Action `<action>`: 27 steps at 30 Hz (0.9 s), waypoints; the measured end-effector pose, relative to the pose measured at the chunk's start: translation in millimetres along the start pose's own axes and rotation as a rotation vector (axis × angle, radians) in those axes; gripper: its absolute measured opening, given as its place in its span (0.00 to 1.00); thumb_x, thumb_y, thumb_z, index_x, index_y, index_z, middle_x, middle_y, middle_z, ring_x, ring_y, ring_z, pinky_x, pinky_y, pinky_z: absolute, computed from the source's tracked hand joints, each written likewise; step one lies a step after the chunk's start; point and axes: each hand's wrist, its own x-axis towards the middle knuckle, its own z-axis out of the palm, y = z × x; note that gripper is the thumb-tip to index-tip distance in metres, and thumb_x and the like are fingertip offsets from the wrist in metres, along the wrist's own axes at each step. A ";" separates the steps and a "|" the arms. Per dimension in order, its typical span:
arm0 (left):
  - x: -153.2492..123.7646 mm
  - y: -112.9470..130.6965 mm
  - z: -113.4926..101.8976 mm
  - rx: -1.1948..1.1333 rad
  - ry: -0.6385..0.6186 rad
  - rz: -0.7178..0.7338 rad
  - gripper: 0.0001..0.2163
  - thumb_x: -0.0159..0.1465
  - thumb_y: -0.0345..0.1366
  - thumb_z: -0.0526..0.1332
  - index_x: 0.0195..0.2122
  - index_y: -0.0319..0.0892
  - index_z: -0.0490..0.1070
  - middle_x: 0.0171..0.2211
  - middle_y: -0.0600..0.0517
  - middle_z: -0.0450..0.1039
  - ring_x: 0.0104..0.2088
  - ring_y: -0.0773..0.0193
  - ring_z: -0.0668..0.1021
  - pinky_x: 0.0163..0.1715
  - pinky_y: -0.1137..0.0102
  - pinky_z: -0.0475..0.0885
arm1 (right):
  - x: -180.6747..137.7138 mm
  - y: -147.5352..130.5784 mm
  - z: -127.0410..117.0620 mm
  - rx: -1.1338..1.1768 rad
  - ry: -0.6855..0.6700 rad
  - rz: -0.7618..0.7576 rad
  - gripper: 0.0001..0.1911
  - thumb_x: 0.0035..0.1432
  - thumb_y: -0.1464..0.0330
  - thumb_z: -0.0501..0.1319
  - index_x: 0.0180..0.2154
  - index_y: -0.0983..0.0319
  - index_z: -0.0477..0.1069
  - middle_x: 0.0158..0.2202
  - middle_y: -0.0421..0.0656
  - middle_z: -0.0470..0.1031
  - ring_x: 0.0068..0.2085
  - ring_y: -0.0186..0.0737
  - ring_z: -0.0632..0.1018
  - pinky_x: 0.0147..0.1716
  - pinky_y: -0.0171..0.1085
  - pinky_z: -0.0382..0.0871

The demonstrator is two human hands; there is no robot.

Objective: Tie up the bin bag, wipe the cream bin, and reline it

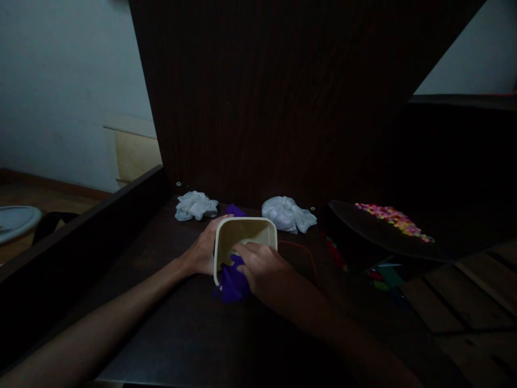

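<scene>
A cream plastic bin (224,240), tilted with its mouth facing me, is held over the dark wooden surface. My left hand (207,248) grips its left side, the fingers going behind it. At the bin's mouth is my right hand (262,267), its fingers bent and pinching a purple cloth (232,283). Part of the cloth lies inside the bin and part hangs over the lower rim. Another bit of purple fabric (235,210) shows behind the bin. Whether the two purple pieces join is hidden.
Two knotted white plastic bags (196,206) (285,214) lie along the tall dark panel (262,108). At right, a dark curved sheet (363,237) bears a pink and yellow beaded string (393,218). A low side board (100,231) edges the left; wooden slats (464,302) show lower right.
</scene>
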 end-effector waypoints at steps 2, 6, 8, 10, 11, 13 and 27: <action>0.2 -0.6 0.0 0.031 -0.012 0.025 0.51 0.55 0.52 0.74 0.72 0.42 0.47 0.69 0.32 0.58 0.69 0.34 0.64 0.68 0.40 0.62 | -0.4 0.6 4.0 -0.085 0.022 -0.077 0.17 0.61 0.83 0.57 0.50 0.69 0.73 0.49 0.55 0.77 0.51 0.51 0.77 0.52 0.49 0.72; -1.0 -2.4 1.1 0.023 0.014 0.045 0.52 0.55 0.52 0.73 0.73 0.43 0.45 0.69 0.33 0.58 0.68 0.33 0.64 0.67 0.39 0.62 | -2.3 0.7 -4.4 -0.112 -0.020 -0.195 0.11 0.68 0.78 0.56 0.46 0.69 0.76 0.50 0.55 0.78 0.54 0.52 0.76 0.55 0.49 0.70; -2.1 -3.5 1.2 0.012 0.020 0.037 0.53 0.54 0.53 0.74 0.73 0.43 0.45 0.69 0.33 0.58 0.69 0.31 0.63 0.67 0.37 0.62 | -5.9 -0.3 -13.6 -0.026 -0.167 -0.190 0.12 0.73 0.69 0.55 0.44 0.67 0.76 0.45 0.52 0.81 0.49 0.49 0.80 0.50 0.45 0.73; -2.7 -4.1 0.9 -0.003 0.020 0.028 0.53 0.53 0.55 0.74 0.73 0.44 0.46 0.69 0.34 0.58 0.69 0.30 0.63 0.67 0.36 0.61 | -11.1 -1.2 -21.9 0.065 -0.306 -0.149 0.19 0.72 0.57 0.56 0.42 0.65 0.77 0.41 0.50 0.82 0.42 0.48 0.82 0.42 0.43 0.74; -2.6 -4.2 0.9 -0.013 0.019 0.027 0.53 0.53 0.55 0.74 0.73 0.45 0.46 0.69 0.35 0.58 0.69 0.30 0.63 0.67 0.35 0.61 | -13.7 -1.3 -24.4 0.095 -0.347 -0.126 0.23 0.70 0.52 0.57 0.42 0.65 0.76 0.41 0.50 0.82 0.40 0.48 0.82 0.40 0.43 0.74; -1.7 -3.5 1.1 -0.033 0.023 0.028 0.53 0.53 0.55 0.74 0.73 0.46 0.46 0.69 0.36 0.59 0.68 0.31 0.64 0.67 0.36 0.61 | -18.0 -0.9 -24.4 0.130 -0.369 -0.099 0.30 0.64 0.45 0.60 0.46 0.67 0.76 0.45 0.53 0.82 0.42 0.51 0.83 0.41 0.44 0.75; -1.2 5.8 7.5 -0.004 0.062 -0.003 0.53 0.51 0.57 0.74 0.71 0.46 0.49 0.64 0.35 0.64 0.64 0.33 0.69 0.64 0.38 0.64 | 45.2 -5.9 12.6 0.054 -0.724 -0.136 0.55 0.56 0.34 0.55 0.61 0.77 0.70 0.65 0.69 0.66 0.67 0.70 0.66 0.65 0.56 0.62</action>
